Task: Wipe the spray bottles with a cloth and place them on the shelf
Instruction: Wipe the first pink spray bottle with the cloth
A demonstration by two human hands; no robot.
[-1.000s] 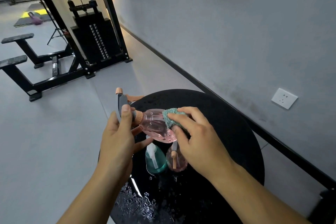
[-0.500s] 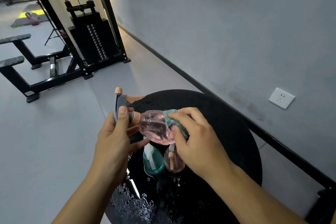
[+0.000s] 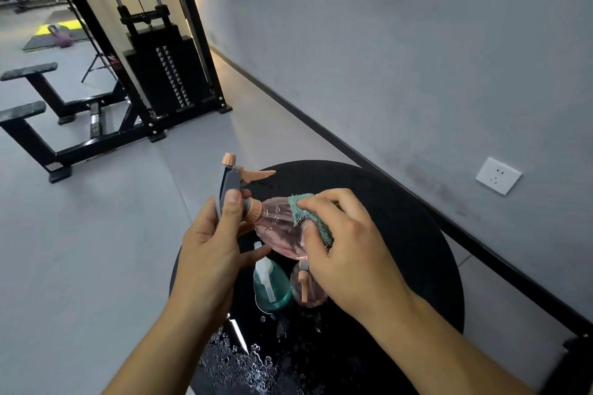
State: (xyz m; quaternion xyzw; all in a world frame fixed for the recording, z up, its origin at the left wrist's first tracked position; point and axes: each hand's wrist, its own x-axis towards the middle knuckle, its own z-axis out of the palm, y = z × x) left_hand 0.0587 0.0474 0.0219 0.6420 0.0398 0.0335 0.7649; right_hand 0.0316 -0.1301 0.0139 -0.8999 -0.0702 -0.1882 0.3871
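Observation:
A pink see-through spray bottle (image 3: pixel 279 228) with a grey and orange trigger head lies sideways in the air above a round black table (image 3: pixel 401 234). My left hand (image 3: pixel 211 250) grips it at the neck and spray head. My right hand (image 3: pixel 346 247) pinches a teal cloth (image 3: pixel 308 212) against the bottle's body. Below them, a teal spray bottle (image 3: pixel 271 287) and a second pink spray bottle (image 3: pixel 305 290) stand side by side on the table, the pink one partly hidden by my right hand.
Water drops (image 3: pixel 237 362) cover the table's near edge. A black weight machine (image 3: pixel 160 67) and bench (image 3: pixel 48 115) stand on the grey floor at the left. A grey wall with a white socket (image 3: pixel 498 175) runs along the right.
My right hand has slid the cloth a little toward the bottle's neck. The left hand keeps the same grip on the spray head.

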